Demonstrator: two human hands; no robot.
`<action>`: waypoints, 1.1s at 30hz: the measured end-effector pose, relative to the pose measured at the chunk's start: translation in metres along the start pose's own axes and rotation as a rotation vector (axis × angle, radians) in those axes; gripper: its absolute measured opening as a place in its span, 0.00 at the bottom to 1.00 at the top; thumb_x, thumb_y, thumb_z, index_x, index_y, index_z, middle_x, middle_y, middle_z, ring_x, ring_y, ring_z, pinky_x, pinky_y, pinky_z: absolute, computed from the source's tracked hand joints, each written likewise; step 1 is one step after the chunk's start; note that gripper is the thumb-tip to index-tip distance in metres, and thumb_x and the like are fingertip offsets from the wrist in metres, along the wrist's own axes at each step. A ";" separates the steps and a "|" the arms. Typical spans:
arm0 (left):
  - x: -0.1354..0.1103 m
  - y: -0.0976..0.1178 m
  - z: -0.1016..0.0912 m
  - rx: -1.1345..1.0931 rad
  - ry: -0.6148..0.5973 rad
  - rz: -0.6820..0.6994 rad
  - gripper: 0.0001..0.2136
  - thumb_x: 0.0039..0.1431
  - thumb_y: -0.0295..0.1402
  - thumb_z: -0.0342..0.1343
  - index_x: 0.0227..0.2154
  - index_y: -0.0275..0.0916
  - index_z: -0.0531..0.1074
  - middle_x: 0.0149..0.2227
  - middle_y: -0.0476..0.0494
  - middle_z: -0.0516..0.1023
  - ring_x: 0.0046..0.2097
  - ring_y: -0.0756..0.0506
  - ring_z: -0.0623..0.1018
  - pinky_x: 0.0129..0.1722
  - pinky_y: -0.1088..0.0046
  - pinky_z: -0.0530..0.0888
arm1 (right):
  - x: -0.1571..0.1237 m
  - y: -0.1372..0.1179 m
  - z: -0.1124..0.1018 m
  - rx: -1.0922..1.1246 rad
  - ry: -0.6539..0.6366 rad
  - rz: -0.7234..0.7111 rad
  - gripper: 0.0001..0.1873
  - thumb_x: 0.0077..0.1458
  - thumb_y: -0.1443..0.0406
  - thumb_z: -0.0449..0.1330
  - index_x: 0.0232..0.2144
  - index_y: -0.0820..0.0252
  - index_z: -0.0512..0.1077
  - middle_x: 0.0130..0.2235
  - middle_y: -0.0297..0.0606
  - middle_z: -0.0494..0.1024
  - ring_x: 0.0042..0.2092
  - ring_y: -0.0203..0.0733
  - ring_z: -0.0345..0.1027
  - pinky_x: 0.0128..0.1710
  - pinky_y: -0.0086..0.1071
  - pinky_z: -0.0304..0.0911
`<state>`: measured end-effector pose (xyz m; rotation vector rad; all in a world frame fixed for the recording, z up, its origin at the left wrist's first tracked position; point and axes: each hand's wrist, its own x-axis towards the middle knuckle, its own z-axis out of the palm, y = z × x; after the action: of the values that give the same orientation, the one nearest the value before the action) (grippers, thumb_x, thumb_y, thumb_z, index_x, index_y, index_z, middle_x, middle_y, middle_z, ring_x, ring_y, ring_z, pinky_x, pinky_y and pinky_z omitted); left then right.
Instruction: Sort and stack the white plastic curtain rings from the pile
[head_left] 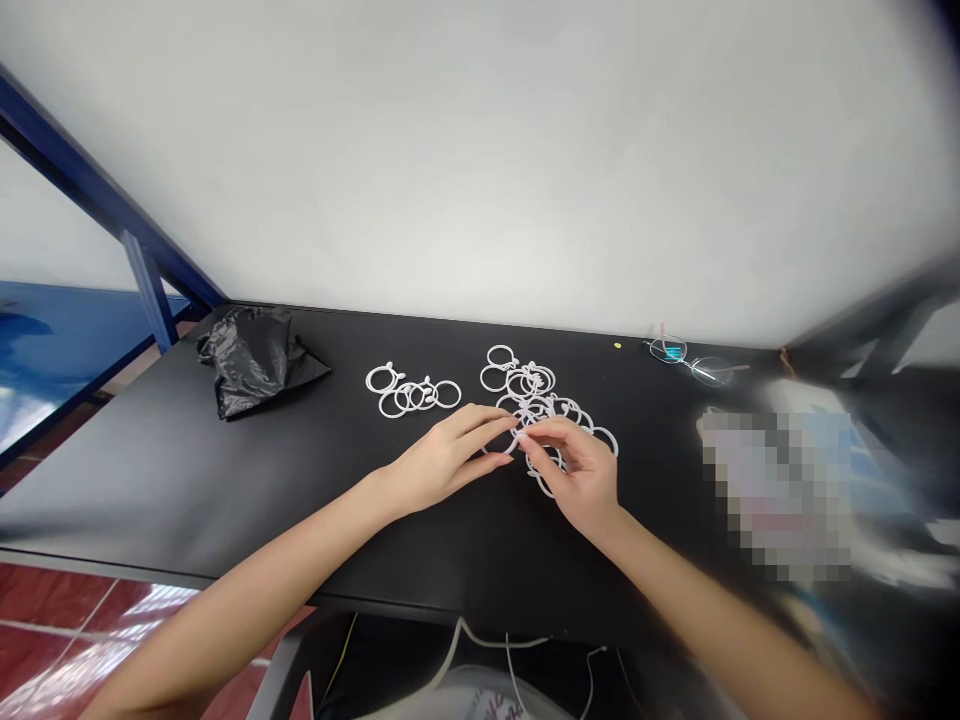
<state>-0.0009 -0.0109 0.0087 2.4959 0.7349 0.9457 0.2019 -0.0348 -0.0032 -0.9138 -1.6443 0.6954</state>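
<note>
Between my hands is a white curtain ring (504, 449), a thin hoop with a small piece at its edge. My left hand (442, 455) grips the hoop between thumb and fingers from the left. From the right, the thumb and forefinger of my right hand (581, 470) pinch the ring's small end piece, which the fingertips mostly hide. A loose pile of similar white rings (531, 382) lies just behind and under my right hand, partly covered by it. Further left, a smaller group of white rings (409, 397) rests on the black table (360, 440).
A crumpled black plastic bag (259, 360) sits at the back left. Eyeglasses (686, 357) lie at the back right, near a small yellow bit (618, 345). A blurred, pixelated package (780, 495) is at the right. Pale cables (457, 650) hang below the front edge.
</note>
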 end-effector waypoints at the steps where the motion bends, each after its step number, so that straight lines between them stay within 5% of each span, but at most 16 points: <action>1: 0.000 0.000 -0.001 0.003 0.001 0.001 0.17 0.66 0.32 0.52 0.56 0.37 0.64 0.52 0.34 0.72 0.50 0.43 0.74 0.48 0.64 0.77 | 0.000 0.000 0.000 0.007 0.000 -0.003 0.09 0.57 0.73 0.61 0.38 0.55 0.75 0.35 0.35 0.78 0.35 0.37 0.73 0.36 0.32 0.73; 17: 0.002 0.001 -0.006 -0.007 -0.078 -0.050 0.15 0.67 0.34 0.50 0.54 0.36 0.66 0.49 0.35 0.73 0.48 0.44 0.76 0.48 0.67 0.76 | 0.000 0.000 0.002 -0.011 0.012 0.049 0.07 0.57 0.70 0.62 0.36 0.54 0.76 0.33 0.35 0.79 0.33 0.38 0.74 0.34 0.34 0.73; 25: -0.005 -0.043 -0.032 0.383 0.023 -0.235 0.18 0.69 0.37 0.45 0.58 0.36 0.64 0.57 0.33 0.70 0.56 0.38 0.72 0.56 0.55 0.71 | 0.005 0.003 -0.004 -0.019 0.080 0.108 0.11 0.56 0.68 0.63 0.43 0.55 0.75 0.38 0.37 0.81 0.34 0.39 0.75 0.36 0.36 0.75; 33: -0.020 -0.069 -0.032 0.681 -0.064 -0.435 0.17 0.68 0.31 0.42 0.54 0.30 0.68 0.57 0.28 0.70 0.54 0.34 0.74 0.51 0.50 0.73 | 0.007 0.002 -0.007 -0.067 0.081 0.069 0.07 0.57 0.68 0.62 0.39 0.55 0.76 0.37 0.37 0.80 0.33 0.38 0.73 0.34 0.36 0.74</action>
<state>-0.0587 0.0369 -0.0134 2.6858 1.7221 0.5010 0.2083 -0.0280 0.0003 -1.0379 -1.5783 0.6451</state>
